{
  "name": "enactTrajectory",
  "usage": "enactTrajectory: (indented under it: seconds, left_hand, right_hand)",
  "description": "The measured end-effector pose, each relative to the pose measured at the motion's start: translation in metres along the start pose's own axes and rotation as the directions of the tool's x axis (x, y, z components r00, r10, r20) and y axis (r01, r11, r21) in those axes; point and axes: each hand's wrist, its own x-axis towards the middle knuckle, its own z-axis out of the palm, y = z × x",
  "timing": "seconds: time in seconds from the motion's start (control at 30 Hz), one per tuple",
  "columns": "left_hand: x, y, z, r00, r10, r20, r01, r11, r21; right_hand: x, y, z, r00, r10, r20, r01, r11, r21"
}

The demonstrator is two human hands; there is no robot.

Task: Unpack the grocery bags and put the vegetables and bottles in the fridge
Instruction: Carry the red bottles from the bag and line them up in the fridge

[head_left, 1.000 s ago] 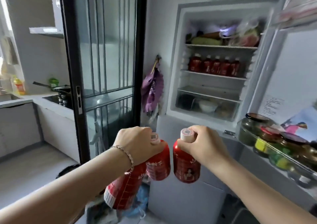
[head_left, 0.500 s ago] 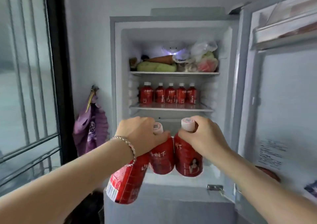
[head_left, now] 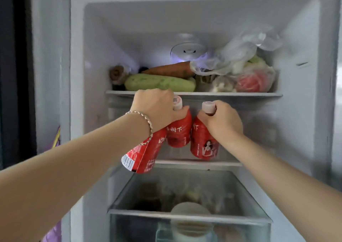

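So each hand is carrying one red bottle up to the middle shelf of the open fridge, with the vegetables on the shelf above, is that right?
Not quite. In the head view the left hand carries two red bottles, one upright and one tilted under the wrist. The right hand carries one red bottle. The vegetables do lie on the shelf above.
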Motion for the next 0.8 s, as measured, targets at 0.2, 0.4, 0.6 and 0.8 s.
enactTrajectory:
  seconds: [0.2, 0.4, 0.6, 0.8]
  left_hand:
    - [0.022, -0.006, 0.046, 0.996, 0.048, 0.081, -0.051, 0.998, 0.031]
    - [0.031, -0.011, 0.06, 0.994, 0.066, 0.087, -0.067, 0.998, 0.014]
    - [0.034, -0.015, 0.067, 0.998, 0.065, 0.011, -0.064, 0.997, -0.033]
    - [0.033, -0.025, 0.071, 0.997, -0.014, -0.07, 0.006, 0.994, -0.114]
  right_hand:
    - [0.046, 0.032, 0.04, 0.97, 0.192, 0.146, -0.17, 0.974, -0.149]
    - [0.02, 0.018, 0.04, 0.981, -0.03, 0.194, 0.084, 0.957, -0.276]
    - [-0.011, 0.006, 0.066, 0.906, -0.274, 0.322, 0.098, 0.878, 0.469]
    - [-0.012, 0.017, 0.097, 0.977, -0.103, 0.184, 0.007, 0.887, 0.462]
